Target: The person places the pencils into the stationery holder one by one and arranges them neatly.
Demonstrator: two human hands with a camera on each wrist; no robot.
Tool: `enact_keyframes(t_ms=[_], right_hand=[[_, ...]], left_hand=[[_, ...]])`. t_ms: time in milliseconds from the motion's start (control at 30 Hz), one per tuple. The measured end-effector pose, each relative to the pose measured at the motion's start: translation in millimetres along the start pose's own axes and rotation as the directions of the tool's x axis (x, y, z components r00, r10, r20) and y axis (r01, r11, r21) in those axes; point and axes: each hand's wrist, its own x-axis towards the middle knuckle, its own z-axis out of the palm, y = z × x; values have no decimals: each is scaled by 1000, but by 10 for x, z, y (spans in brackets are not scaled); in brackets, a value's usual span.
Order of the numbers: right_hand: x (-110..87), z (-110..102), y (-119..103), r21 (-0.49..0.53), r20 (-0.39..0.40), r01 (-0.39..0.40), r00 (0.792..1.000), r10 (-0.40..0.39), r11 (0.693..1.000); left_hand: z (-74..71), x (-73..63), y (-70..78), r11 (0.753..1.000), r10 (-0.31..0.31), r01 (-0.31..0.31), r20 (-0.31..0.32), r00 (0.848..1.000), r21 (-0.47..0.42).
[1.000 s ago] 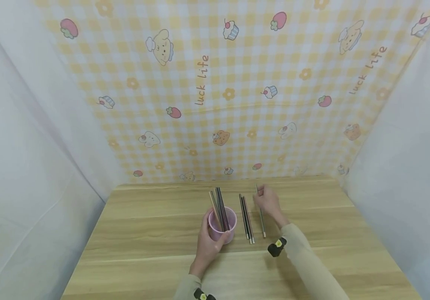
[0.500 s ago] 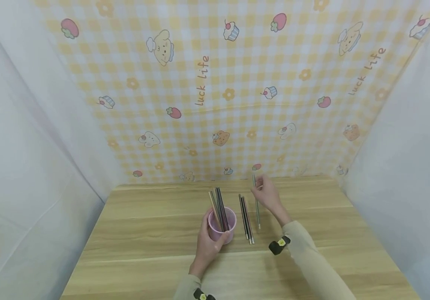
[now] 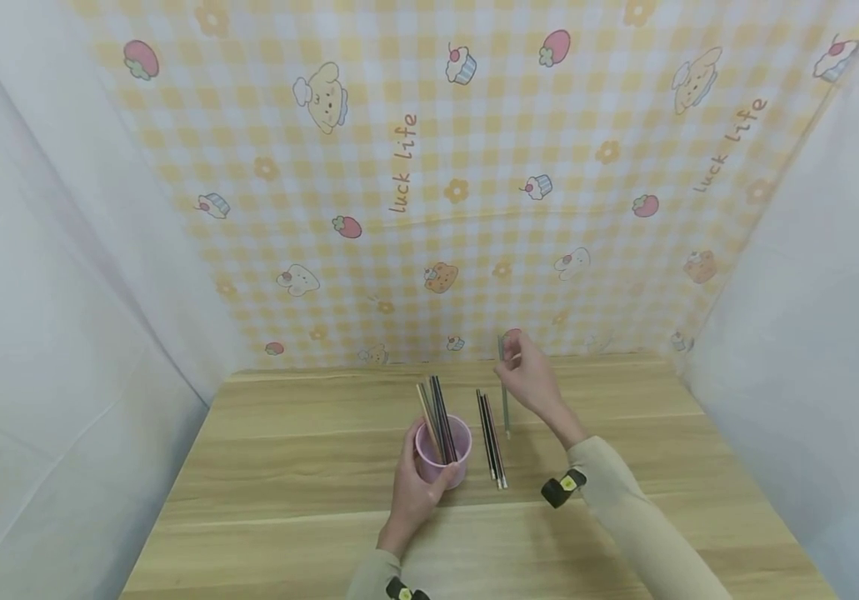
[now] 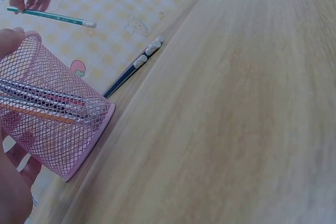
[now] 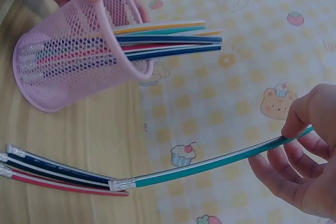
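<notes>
A pink mesh pencil cup (image 3: 444,475) stands on the wooden table, and my left hand (image 3: 416,498) grips it round the side, thumb at the rim. Several pencils (image 5: 168,43) lean inside it, with orange, green, red and dark blue bodies. My right hand (image 3: 531,379) pinches a green pencil (image 5: 210,165) between thumb and fingers, above the table to the right of the cup. Its silver eraser end points down in the head view. Between cup and right hand lie three loose pencils (image 3: 491,440), two dark and one red in the right wrist view.
The light wooden table (image 3: 287,467) meets a yellow checked cloth (image 3: 369,275) at the back. White sheets (image 3: 47,333) hang along both sides. A black camera (image 3: 562,488) is strapped to the right wrist.
My right hand has lifted the green pencil off the table and moved it up and slightly left. The left hand and the cup stay in place.
</notes>
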Motion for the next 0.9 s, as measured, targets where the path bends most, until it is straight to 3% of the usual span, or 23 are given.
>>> enact_keyframes(t_ms=[400,600,900], right_hand=[[-61,-4,-467,38,-61,168,984,-165,985],[-68,49,-611,108,-71,181,982,-174,978],[-83,239,-576,213,-44,167,986,-161,963]], left_hand=[[-7,1,14,1000,26,-26,-12,1000,12],[-6,6,22,999,47,-47,-10,999,10],[5,10,2,999,34,-34,0,999,12]])
